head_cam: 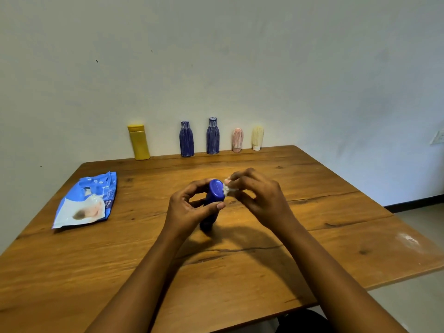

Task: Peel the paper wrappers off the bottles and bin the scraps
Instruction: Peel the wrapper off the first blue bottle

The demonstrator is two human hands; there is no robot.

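Noting blue bottle (pixel 212 203) upright between hands; our left hand (pixel 189 207) grips its body, right hand (pixel 259 198) pinches paper scrap (pixel 228 188) beside cap, right nearer.

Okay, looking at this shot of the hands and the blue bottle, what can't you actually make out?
Head view only.
1. Blue bottle: the left hand covers its side, so any leftover wrapper is hidden.
2. White scrap: the right hand covers most of it.
3. Dark object at the bottom edge: cut off by frame and table.
4. Blue pouch: print too blurred to read.
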